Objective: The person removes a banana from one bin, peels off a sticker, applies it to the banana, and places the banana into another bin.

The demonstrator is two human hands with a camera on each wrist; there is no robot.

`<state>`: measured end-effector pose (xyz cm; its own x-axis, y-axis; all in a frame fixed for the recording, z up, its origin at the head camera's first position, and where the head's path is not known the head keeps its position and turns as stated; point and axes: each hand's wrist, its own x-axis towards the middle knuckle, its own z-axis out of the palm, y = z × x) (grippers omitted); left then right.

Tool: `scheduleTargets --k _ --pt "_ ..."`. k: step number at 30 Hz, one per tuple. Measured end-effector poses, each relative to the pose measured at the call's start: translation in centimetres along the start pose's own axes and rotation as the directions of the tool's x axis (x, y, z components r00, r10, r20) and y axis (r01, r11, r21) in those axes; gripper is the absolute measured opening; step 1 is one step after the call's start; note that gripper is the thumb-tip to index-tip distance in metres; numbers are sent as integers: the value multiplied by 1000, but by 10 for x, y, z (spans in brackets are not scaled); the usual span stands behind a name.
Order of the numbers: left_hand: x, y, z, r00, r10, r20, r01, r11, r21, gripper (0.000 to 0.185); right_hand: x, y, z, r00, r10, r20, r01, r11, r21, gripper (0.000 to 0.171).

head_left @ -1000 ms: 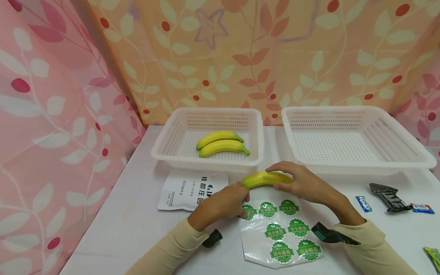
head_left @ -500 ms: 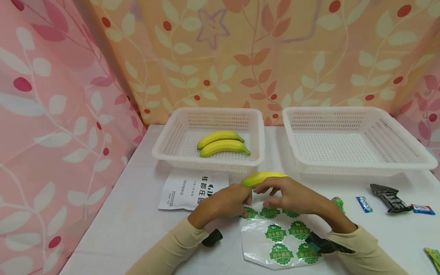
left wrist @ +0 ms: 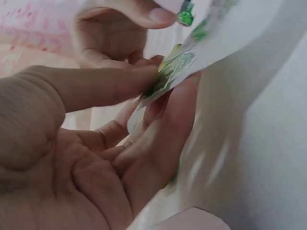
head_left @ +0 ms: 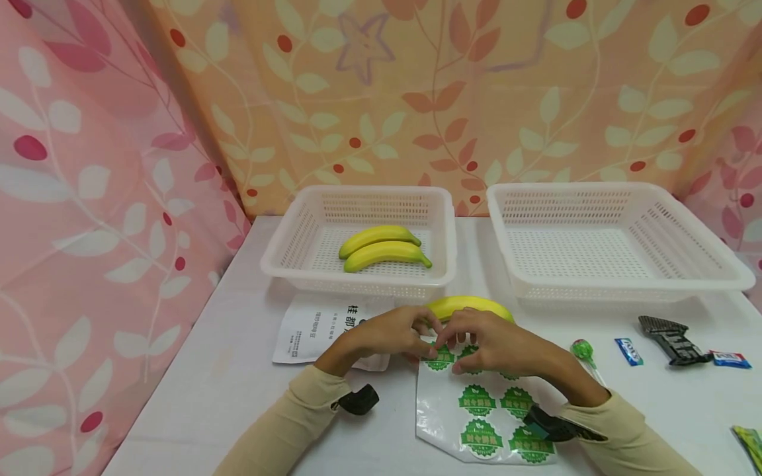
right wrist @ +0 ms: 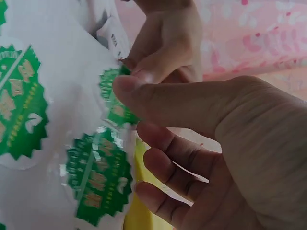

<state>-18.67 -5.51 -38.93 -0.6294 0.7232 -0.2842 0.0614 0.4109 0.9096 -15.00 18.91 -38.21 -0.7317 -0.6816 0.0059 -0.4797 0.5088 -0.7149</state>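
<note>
My left hand (head_left: 387,332) pinches the near-left of the far edge of a white sheet of round green stickers (head_left: 443,413). In the left wrist view, the thumb and index finger hold this sheet (left wrist: 228,36), which is bent upward. Beside it, my right hand (head_left: 497,345) has its bent index finger at the sheet's edge. Its thumb (left wrist: 158,14) is apart from the sheet, and the other fingers are loosely bent. A yellow banana (head_left: 470,305) lies just behind both hands, partly hidden by them.
A white basket (head_left: 357,281) holds two bananas (head_left: 387,254); another white basket (head_left: 619,285) stands right. A white pouch (head_left: 306,334) lies left. On the right are a lollipop (head_left: 582,349), small blue-white packets (head_left: 629,352), a black wrapper (head_left: 673,340) and a green-yellow packet (head_left: 749,446).
My right hand has let go of the banana and come left and nearer to the sticker sheet. My left hand has shifted to the sheet's corner. The lollipop has come into view.
</note>
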Motion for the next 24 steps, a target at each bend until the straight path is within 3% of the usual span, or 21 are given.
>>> scheduleTargets --k 3,10,18,24 --pt "1 -1 -3 1000 -4 30 6 998 -65 43 1 3 2 1000 5 -1 -5 1000 -5 35" --pt "-1 -2 -9 999 -7 53 8 1000 -27 63 3 7 5 1000 17 -15 -17 1000 -6 35" --pt "0 -4 -10 996 18 91 -14 999 -41 65 4 8 6 1000 8 -15 -8 1000 9 36" --pt "2 -6 -7 990 27 142 -7 990 -141 64 5 7 7 1000 21 -4 -21 1000 0 36"
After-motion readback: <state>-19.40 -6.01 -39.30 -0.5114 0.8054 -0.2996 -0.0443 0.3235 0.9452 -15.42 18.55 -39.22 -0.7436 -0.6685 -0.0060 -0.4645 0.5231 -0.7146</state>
